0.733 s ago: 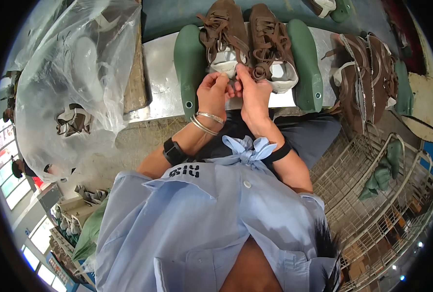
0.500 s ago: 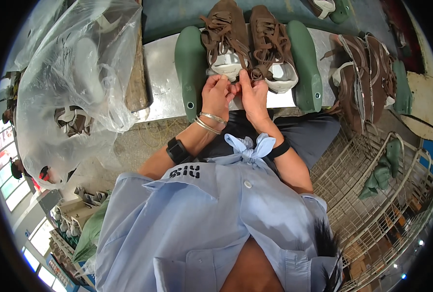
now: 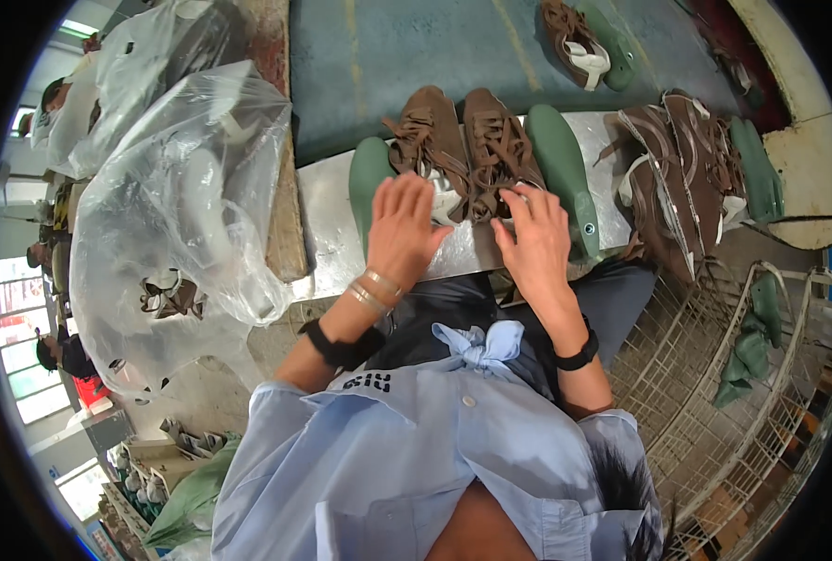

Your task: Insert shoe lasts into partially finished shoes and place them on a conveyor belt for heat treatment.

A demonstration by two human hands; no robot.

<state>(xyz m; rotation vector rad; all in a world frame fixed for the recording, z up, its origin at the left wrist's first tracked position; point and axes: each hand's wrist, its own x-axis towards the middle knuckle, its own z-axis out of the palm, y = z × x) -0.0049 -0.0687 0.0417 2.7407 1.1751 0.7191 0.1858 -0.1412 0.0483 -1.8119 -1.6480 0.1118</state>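
Note:
Two brown lace-up shoe uppers lie side by side on a metal shelf, the left upper and the right upper, with pale lining at their heel ends. A green shoe last flanks the left one and another green last the right one. My left hand hovers over the heel end of the left upper and the near part of its last, fingers stretched. Beside the right upper's heel, my right hand has its fingers apart and slightly bent. Neither hand holds anything that I can see.
More brown uppers with a green last lie to the right. A blue-green conveyor belt beyond carries another upper. Clear plastic bags stand at left, next to a wooden edge. Wire carts stand at lower right.
Both hands have let go of the left upper's heel edge and moved apart, fingers opening. The view has shifted, showing more of the belt.

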